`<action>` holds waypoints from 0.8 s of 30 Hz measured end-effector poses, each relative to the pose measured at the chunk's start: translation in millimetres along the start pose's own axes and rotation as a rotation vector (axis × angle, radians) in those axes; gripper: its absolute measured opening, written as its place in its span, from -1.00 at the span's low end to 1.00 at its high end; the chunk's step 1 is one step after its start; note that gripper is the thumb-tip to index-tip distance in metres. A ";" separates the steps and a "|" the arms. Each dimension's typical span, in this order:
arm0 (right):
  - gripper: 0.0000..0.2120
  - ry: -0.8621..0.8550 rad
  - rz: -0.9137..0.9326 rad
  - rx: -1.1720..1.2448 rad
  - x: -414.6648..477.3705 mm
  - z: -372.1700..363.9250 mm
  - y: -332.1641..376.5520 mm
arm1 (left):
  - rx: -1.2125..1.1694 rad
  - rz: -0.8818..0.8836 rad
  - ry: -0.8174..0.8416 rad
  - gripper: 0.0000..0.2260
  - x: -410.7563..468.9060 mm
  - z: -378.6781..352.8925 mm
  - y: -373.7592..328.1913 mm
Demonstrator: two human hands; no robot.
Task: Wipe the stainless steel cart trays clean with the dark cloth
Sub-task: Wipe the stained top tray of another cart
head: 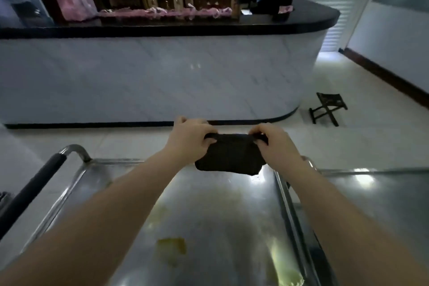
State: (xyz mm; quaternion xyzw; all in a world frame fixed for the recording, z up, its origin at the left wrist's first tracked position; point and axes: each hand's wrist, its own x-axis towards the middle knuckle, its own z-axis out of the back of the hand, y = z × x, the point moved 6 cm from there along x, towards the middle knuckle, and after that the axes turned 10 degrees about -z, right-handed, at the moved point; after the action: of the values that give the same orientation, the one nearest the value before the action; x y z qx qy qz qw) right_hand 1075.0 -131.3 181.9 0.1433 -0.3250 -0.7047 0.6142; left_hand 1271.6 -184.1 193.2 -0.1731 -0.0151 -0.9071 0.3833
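Dark cloth (228, 157) hangs at centre frame, above the far end of the steel cart tray (209, 211). Left hand (190, 138) and right hand (276, 140) each pinch a top corner, arms stretched forward; yellow smears (173, 245) mark the tray lower down.

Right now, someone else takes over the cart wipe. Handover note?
Left hand and right hand: both grip the top edge of the dark cloth, one at each corner.
The cloth hangs folded over the far end of the steel tray; whether it touches the tray is unclear.
Done: nothing visibly wiped.
Left: yellow smear mid-tray, yellowish residue near the right rim, then the adjoining steel surface on the right.
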 end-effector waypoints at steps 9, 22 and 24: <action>-0.75 -0.076 -0.198 -0.076 -34.5 -43.6 -26.2 | -0.227 -0.231 0.067 -0.84 6.4 -76.1 26.3; -0.80 -0.239 -0.455 -0.173 -114.8 -29.9 -129.3 | -0.415 -0.239 0.052 -0.83 18.3 -188.1 -78.0; -0.79 -0.242 -0.407 -0.169 -138.0 -33.2 -132.0 | -0.489 -0.211 0.015 -0.83 8.2 -199.2 -86.8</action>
State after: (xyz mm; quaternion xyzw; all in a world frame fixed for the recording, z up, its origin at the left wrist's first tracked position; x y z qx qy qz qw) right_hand 1021.2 -3.8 46.1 0.0683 -0.3006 -0.8506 0.4259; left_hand 1145.2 -160.4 17.9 -0.2515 0.1894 -0.9201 0.2332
